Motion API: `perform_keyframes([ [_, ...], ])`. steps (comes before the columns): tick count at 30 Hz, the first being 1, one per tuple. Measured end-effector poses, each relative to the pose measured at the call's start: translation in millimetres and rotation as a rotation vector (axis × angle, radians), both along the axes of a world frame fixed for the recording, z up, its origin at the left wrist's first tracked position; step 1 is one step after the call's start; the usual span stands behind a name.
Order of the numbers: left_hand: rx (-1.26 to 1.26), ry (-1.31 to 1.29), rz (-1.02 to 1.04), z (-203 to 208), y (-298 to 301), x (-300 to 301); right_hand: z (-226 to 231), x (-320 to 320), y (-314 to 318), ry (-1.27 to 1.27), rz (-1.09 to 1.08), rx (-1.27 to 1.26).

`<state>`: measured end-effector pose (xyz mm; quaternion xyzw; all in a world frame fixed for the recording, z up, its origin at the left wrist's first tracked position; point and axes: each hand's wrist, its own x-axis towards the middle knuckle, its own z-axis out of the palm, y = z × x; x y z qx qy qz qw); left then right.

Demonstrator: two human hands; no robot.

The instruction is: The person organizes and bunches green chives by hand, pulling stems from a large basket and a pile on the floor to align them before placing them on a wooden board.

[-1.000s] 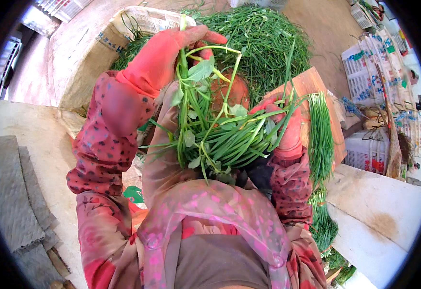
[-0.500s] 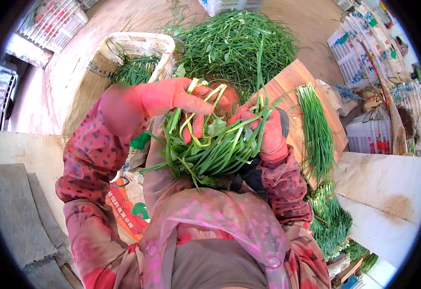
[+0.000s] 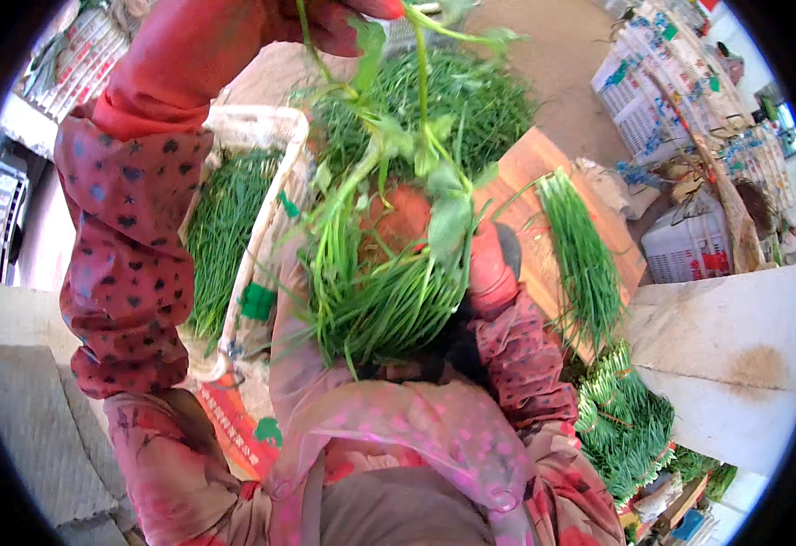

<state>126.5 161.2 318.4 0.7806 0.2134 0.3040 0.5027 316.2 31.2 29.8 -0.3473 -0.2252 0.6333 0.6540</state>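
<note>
My left hand [image 3: 321,25], in a red glove, is raised at the top edge with its fingers closed on leafy green weed stems [image 3: 422,86]. The stems hang down, and their broad leaves reach over a loose bunch of garlic chives [image 3: 398,314] in front of my body. At the right side of that bunch is my red-gloved right hand [image 3: 492,268], closed around it; leaves hide most of its fingers. A neat bundle of chives [image 3: 580,250] lies on a wooden board [image 3: 516,177] to the right.
A large pile of loose chives [image 3: 480,100] lies on the floor ahead. The white plastic basket [image 3: 266,205] at left holds more chives. Tied bundles [image 3: 630,437] are stacked at lower right, beside a pale board [image 3: 725,341]. White crates [image 3: 639,105] stand at far right.
My left hand has risen up and away from the chives, drawing the leafy weed stems upward. My right hand has stayed at the bunch.
</note>
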Motion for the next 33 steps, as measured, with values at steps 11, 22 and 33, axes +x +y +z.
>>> perform_keyframes([
  [11, -0.045, -0.434, -0.079, 0, 42, 57, -1, 2, -39, -0.320, -0.029, -0.019],
  [22, 0.535, 0.778, 0.126, -142, 152, 67, 9, 28, -25, -0.187, -0.074, -0.023],
  [33, -0.032, 0.303, 0.767, -279, -110, -66, -1, 20, -27, -0.193, -0.035, 0.002],
])
